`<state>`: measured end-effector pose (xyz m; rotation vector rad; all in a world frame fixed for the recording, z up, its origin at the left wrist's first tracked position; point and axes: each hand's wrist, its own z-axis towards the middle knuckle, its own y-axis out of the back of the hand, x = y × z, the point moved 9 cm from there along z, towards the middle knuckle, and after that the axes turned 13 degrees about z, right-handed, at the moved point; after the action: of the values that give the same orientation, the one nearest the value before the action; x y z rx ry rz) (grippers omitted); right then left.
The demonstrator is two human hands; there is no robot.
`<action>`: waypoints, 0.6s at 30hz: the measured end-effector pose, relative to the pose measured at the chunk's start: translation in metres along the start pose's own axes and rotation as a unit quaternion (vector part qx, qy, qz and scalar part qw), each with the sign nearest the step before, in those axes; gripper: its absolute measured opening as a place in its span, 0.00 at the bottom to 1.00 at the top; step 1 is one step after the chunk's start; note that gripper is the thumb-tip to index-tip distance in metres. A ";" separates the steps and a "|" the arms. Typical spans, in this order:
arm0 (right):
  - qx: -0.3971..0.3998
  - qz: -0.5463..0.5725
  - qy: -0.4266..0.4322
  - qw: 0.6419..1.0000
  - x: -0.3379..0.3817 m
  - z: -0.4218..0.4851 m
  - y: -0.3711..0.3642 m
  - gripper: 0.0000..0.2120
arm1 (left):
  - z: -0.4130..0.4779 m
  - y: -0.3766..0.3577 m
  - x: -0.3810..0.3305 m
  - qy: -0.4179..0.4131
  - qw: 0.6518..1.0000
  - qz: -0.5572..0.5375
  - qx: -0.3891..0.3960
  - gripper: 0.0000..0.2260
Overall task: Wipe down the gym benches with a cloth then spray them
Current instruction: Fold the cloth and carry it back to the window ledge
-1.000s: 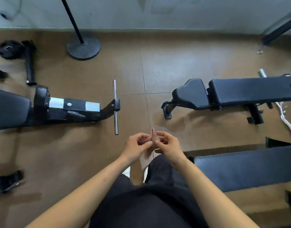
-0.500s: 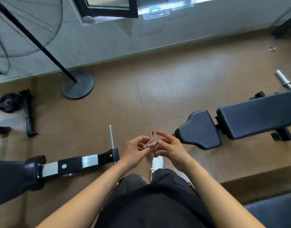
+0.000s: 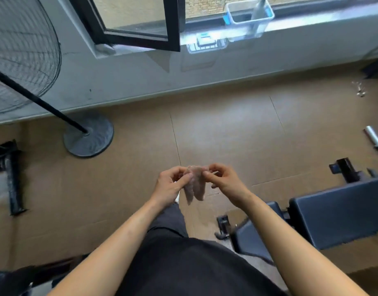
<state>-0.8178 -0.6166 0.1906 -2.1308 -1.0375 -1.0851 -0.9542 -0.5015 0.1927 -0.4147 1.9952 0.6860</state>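
Observation:
A small pale pinkish cloth point(image 3: 194, 184) hangs in front of me, pinched at its top edge by both hands. My left hand point(image 3: 171, 185) grips its left corner and my right hand point(image 3: 223, 182) grips its right corner, over the brown floor. A black padded gym bench point(image 3: 333, 212) lies low at the right, its seat pad point(image 3: 251, 240) partly hidden behind my right forearm. Another dark bench part point(image 3: 11, 278) shows at the bottom left corner. On the window sill stands a clear bin holding what looks like a spray bottle point(image 3: 257, 9), blurred.
A standing fan with a round base point(image 3: 89, 136) and slanted pole is at the left. An open black window frame point(image 3: 141, 22) juts inward above the wall. A black dumbbell stand point(image 3: 12, 178) sits far left, a steel bar end point(image 3: 375, 142) far right.
The view has tilted up toward the window, so the benches slid down and out. My hands have pulled apart and the cloth now hangs open between them.

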 end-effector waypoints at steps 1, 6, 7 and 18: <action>-0.014 0.002 -0.006 1.000 0.012 0.022 0.004 0.02 | 0.026 0.009 -0.007 0.007 1.000 -0.005 -0.002 0.06; -0.084 0.002 -0.008 0.996 0.076 0.123 0.028 0.03 | 0.153 0.042 -0.054 0.022 1.000 0.017 0.012 0.06; -0.095 0.008 -0.010 0.995 0.090 0.141 0.035 0.04 | 0.180 0.045 -0.063 0.025 0.999 0.028 0.020 0.06; -0.165 0.059 0.000 0.984 0.206 0.358 0.171 0.05 | 0.460 0.008 -0.181 0.016 0.987 0.152 0.057 0.04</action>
<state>-0.4449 -0.3729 0.1513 -2.4158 -0.7592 -1.2703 -0.5565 -0.2090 0.1733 -0.0520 2.1387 0.7498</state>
